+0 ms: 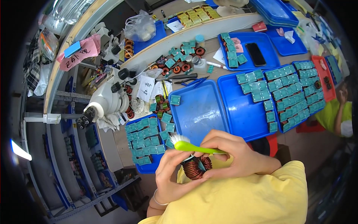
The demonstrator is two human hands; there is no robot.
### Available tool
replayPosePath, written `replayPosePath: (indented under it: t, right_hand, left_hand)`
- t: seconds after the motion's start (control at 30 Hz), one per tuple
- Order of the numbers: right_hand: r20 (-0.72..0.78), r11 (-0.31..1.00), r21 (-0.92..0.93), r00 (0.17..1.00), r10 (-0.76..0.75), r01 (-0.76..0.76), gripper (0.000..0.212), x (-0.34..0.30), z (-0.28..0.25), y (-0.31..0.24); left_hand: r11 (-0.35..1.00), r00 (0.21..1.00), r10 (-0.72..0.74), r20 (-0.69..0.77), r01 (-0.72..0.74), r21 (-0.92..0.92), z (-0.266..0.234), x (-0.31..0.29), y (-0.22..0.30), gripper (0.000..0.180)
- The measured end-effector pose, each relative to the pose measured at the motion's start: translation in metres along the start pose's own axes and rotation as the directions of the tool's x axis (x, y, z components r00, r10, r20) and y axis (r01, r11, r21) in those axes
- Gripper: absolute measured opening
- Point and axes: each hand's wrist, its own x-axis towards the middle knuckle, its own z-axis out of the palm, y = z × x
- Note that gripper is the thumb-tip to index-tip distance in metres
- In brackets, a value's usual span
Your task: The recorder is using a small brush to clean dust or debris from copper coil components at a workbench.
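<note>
Head view: at the lower centre of the frame, the left hand [167, 181] pinches a copper coil [192, 170] between fingers and thumb. The right hand [235, 155] has its fingers curled on a green brush [182, 145], thumb against the coil. A blue tray [199, 108] lies above.

One green brush [182, 146], one held coil [192, 170], one black phone [256, 54]

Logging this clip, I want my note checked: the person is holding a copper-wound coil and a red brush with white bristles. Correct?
Not quite: the head view shows the brush is bright green, not red. Its white bristles and the held copper-wound coil stand.
</note>
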Motion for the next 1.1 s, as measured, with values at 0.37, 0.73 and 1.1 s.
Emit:
replayPosePath:
  t: [0.37,0.73,1.1]
  right_hand:
    - [-0.177,0.833,-0.552,0.981,-0.082,-0.03,0.016,-0.019,-0.023,0.013]
    - [-0.125,0.864,-0.485,0.988,0.087,-0.138,0.014,-0.019,-0.024,-0.004]
    - [0.482,0.949,-0.316,0.862,0.158,0.003,0.017,-0.026,-0.016,0.014]
  left_hand:
    - [0.953,0.994,-0.111,-0.005,0.105,-0.283,-0.001,-0.01,-0.005,0.068]
    - [0.942,0.981,-0.108,-0.163,0.048,-0.333,0.001,-0.008,-0.012,0.06]
    - [0.99,0.961,0.136,-0.24,-0.121,0.077,0.001,-0.003,-0.018,0.054]
